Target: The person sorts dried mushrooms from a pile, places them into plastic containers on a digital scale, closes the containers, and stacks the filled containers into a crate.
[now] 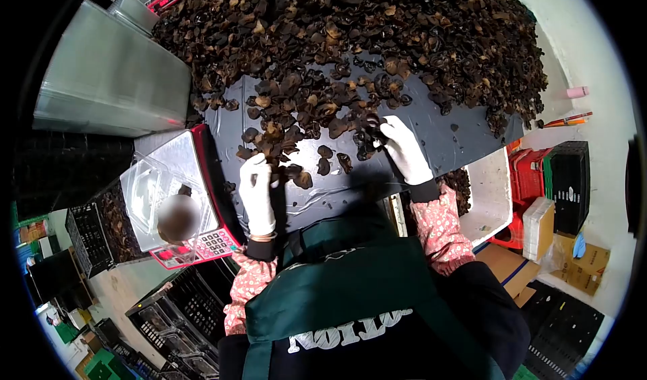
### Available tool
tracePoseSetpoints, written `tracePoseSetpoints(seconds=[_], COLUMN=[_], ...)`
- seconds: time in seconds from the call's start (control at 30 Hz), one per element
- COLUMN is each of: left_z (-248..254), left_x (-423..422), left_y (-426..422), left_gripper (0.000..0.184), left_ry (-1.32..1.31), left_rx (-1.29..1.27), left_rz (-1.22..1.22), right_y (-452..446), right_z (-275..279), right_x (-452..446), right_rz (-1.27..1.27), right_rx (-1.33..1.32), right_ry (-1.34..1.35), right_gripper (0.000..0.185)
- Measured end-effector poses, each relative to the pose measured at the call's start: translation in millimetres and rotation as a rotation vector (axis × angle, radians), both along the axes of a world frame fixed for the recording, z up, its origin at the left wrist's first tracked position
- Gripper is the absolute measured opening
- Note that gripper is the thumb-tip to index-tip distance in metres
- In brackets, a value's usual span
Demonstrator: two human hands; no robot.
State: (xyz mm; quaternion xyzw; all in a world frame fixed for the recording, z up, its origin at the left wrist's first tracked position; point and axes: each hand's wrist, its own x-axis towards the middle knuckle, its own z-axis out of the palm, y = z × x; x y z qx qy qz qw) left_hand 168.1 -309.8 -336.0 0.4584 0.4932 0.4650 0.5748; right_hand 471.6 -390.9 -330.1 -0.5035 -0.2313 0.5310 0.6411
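Observation:
Both my hands wear white gloves. My right hand point(406, 152) pinches a dark, curled wood ear mushroom point(372, 120) between thumb and fingers, over the near part of the table. More dark wet-looking pieces point(364, 145) lie just under its fingertips. My left hand point(257, 195) is at the table's left side, fingers curled together beside loose wood ears point(283, 143); whether something small is in them is hidden. A few single pieces point(324, 161) lie between the hands. A large heap of wood ear mushrooms point(350, 23) covers the far part of the dark table point(317, 201).
Left of the table, a red scale point(202, 157) carries a clear plastic box point(151, 198). Tall stacks of clear containers point(114, 73) stand behind it. At right are a white foam box point(490, 195) and red crates point(529, 174). Black crates point(185, 312) are below left.

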Motion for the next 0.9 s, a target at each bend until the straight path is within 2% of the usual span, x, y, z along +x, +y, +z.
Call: tracePoseSetpoints(seconds=[0.03, 0.07, 0.13, 0.17, 0.27, 0.3, 0.33, 0.37, 0.4, 0.43, 0.47, 0.53, 0.6, 0.67, 0.73, 0.8, 0.87, 0.9], left_z=[-0.5, 4.6, -4.0, -19.5, -20.7, -15.5, -9.1, -19.1, -28.6, -27.3, -26.0, -32.8, -36.7, -35.1, -38.9, -38.3, -54.6, -51.6], left_x=[-5.6, -6.3, -26.0, -32.6, -30.9, -27.3, -21.6, -14.2, -5.5, 2.5, 10.3, 20.4, 24.8, 24.5, 21.7, 25.5, 29.6, 28.9], left_y=[5.4, 2.1, 2.1, 1.8, -6.6, -10.7, -15.5, -19.2, -23.1, -29.6, -36.0, -40.7, -38.4, -38.3, -41.1, -40.6, -36.3, -35.8], left_gripper=[0.010, 0.010, 0.010, 0.008, 0.010, 0.014, 0.018, 0.022, 0.026, 0.029, 0.033, 0.038, 0.032, 0.024, 0.019, 0.017, 0.016, 0.016], left_ry=[-0.026, -0.266, -0.432, -0.427, -0.305, -0.124, 0.057, 0.288, 0.516, 0.649, 0.783, 0.968, 1.021, 0.986, 1.002, 0.989, 0.873, 0.834], left_rx=[-0.018, -0.109, -0.233, -0.156, -0.076, -0.081, -0.086, 0.181, 0.449, 0.501, 0.551, 0.442, 0.599, 0.580, 0.578, 0.656, 0.612, 0.617], left_rz=[0.009, 0.067, 0.033, -0.013, -0.082, -0.145, -0.209, -0.262, -0.305, -0.324, -0.341, -0.437, -0.405, -0.437, -0.474, -0.398, -0.373, -0.323], right_y=[-5.9, -11.1, -20.9, -24.7, -31.4, -32.1, -29.5, -26.8, -19.9, -22.3, -21.9, -17.6, -11.5, -8.5, -4.5, -1.2, 4.6, 8.6], right_z=[-6.2, -11.3, -7.5, -9.3, -9.1, -12.8, -18.8, -24.6, -29.5, -34.1, -42.1, -38.1, -42.0, -49.1, -51.4, -43.7, -42.9, -41.3], right_x=[-0.1, -2.1, -15.9, -20.9, -33.5, -34.7, -38.9, -43.2, -50.8, -53.4, -61.6, -88.4, -101.2, -99.1, -88.8, -87.0, -81.1, -78.6], right_rz=[0.004, 0.009, -0.081, -0.065, 0.010, 0.061, 0.068, 0.036, -0.039, -0.008, -0.021, -0.106, -0.030, 0.019, -0.035, -0.032, -0.062, -0.043], right_rx=[0.061, 0.122, 0.091, 0.058, -0.038, -0.123, -0.066, -0.031, 0.157, 0.227, 0.208, 0.065, -0.082, -0.096, 0.121, -0.053, 0.020, -0.042], right_ry=[0.168, 0.336, 0.515, 0.470, 0.234, 0.035, -0.274, -0.590, -1.013, -1.337, -1.473, -1.380, -1.491, -1.578, -1.460, -1.361, -1.200, -1.059], right_gripper=[0.021, 0.022, 0.028, 0.031, 0.044, 0.041, 0.038, 0.035, 0.030, 0.026, 0.028, 0.037, 0.048, 0.046, 0.043, 0.040, 0.038, 0.037])
